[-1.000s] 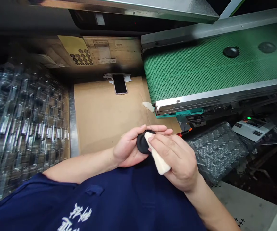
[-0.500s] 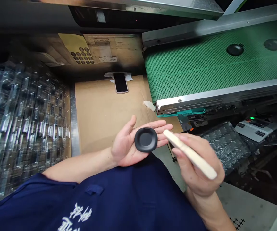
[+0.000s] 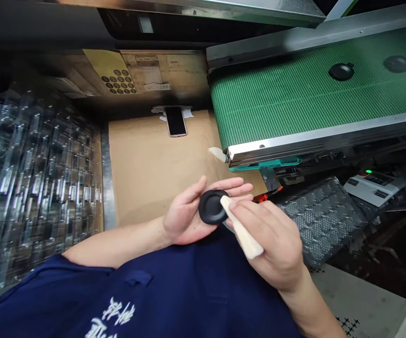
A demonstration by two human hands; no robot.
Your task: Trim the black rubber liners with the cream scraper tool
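Note:
On my left hand [image 3: 185,220], palm up with the fingers stretched out, rests a small black round dish-like part [image 3: 210,210] with a shallow hollow in its middle. The thumb stands close to its rim. My right hand [image 3: 273,239] grips a cream-coloured bar [image 3: 243,230], which looks soft, between thumb and fingers. The bar's upper end lies over the right side of the black part and appears to touch it. The bar and my right hand hide some of the left fingers.
A green conveyor belt [image 3: 277,101] at right carries several black round parts, one of them a black part [image 3: 341,71]. Cardboard [image 3: 146,159] covers the worktop, with a phone [image 3: 175,122] lying on it. Stacked clear plastic trays [image 3: 48,188] stand at left. A grey device [image 3: 375,188] sits at right.
My right hand has moved left with the cream bar, bringing its end from beside the left fingers onto the black part. The left thumb has come nearer the part.

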